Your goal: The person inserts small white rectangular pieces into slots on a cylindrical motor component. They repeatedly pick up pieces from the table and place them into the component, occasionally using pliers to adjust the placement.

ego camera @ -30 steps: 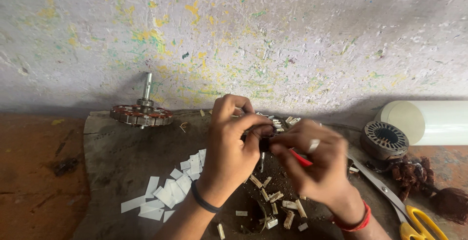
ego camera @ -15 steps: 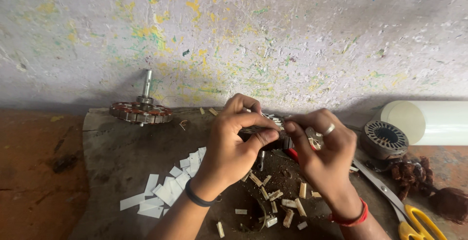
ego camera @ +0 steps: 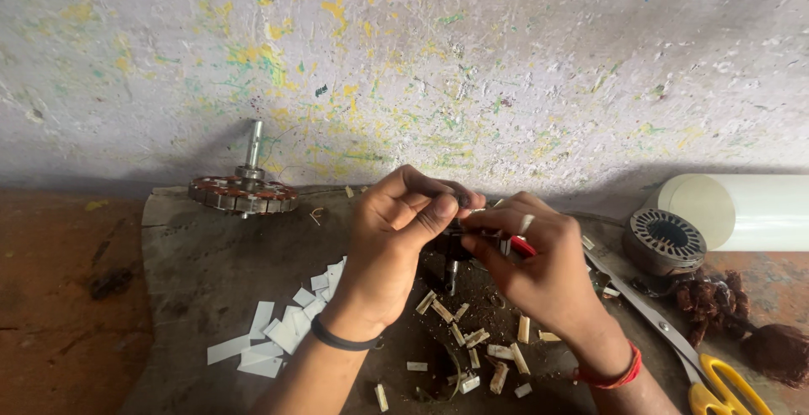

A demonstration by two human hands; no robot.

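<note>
part: small dark motor part (ego camera: 452, 242), held up over the slab, centre of view, pinched betw both my hands; mostly hidden by fingers, can't tell its exact shape.
shaft: short metal stub (ego camera: 452, 278) hangs down from the part, points at the slab, not touching it.
left hand (ego camera: 392, 246): fingers curled tight, thumb and forefinger closed on the part's left side; black band on wrist.
right hand (ego camera: 539, 267): fingers closed on the part's right side, touching my left fingertips; ring on one finger, red thread on wrist.
red tool (ego camera: 522, 246): thin red-handled thing in my right hand along w/ the part; tip hidden, can't tell what kind.
sticks (ego camera: 472, 339): short pale wood bits scattered on the slab right under my hands, some lying crossed.
paper (ego camera: 282, 331): white cut strips in a loose pile, left of my left wrist, flat on the slab.
slab (ego camera: 202, 272): dark worn work surface, holds everything near me.
rotor (ego camera: 243, 193): round reddish wound disc w/ upright metal shaft, far left edge of slab, well apart from my hands.
stator (ego camera: 664, 242): grey slotted ring, right of my right hand, beside the white tube.
tube (ego camera: 742, 211): white cylinder lying on its side by the wall, far right.
scissors (ego camera: 699, 364): yellow handles bottom right, blades pointing up-left toward my right hand.
wire (ego camera: 716, 301): brownish copper tangle, right of the blades.
</note>
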